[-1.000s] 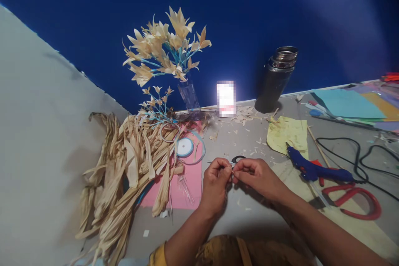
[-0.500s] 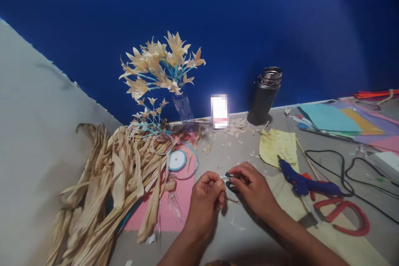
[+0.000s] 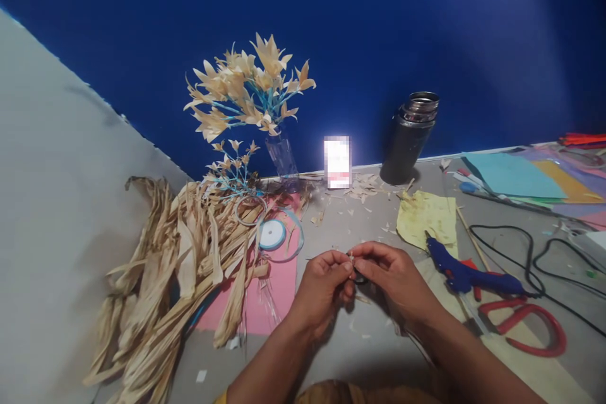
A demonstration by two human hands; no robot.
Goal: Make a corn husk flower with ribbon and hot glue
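My left hand (image 3: 331, 278) and my right hand (image 3: 386, 271) meet over the middle of the table, fingertips touching. The left thumb and forefinger pinch something tiny and pale, mostly covered by the fingers. A thin dark strand sticks out to the left behind that hand. My right hand is closed around a small black-handled tool (image 3: 360, 277); a dark rounded part shows under the thumb, and its working end is hidden. Small husk scraps lie on the table around the hands.
Left are dried corn husks (image 3: 189, 252), a ribbon spool (image 3: 272, 234) and pink paper (image 3: 284, 290). Husk flowers (image 3: 250, 88) stand in a clear vase (image 3: 281, 158). A dark flask (image 3: 409, 142) is behind; a blue glue gun (image 3: 473, 274) and red-handled scissors (image 3: 534, 328) lie right.
My hands have come closer together, and the right fingertips now meet the left ones. The black tool has turned and sits lower, under the right thumb. The view has shifted slightly.
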